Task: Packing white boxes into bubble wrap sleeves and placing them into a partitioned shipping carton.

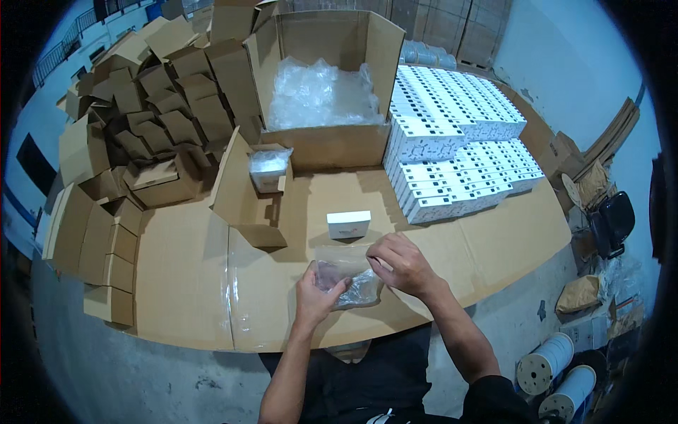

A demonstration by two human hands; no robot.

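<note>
Close to the front edge of the cardboard-covered table, a clear plastic bag (pixel 361 288) is between my two hands. My left hand (pixel 316 297) is closed round its left side, thumb lying across the front. The fingers of my right hand (pixel 401 265) pinch the bag's upper right edge. Just beyond them a small white box (pixel 349 225) rests on the cardboard. To its left stands an open brown carton (pixel 236 187) with a plastic-wrapped stack (pixel 270 169) inside.
A large open carton (pixel 325 145) full of clear plastic bags (pixel 318 92) stands at the back. Rows of white printed boxes (pixel 452 184) are stacked on the right. Many open brown cartons (pixel 169 106) are piled at the left. Cable spools (pixel 547 360) sit on the floor, lower right.
</note>
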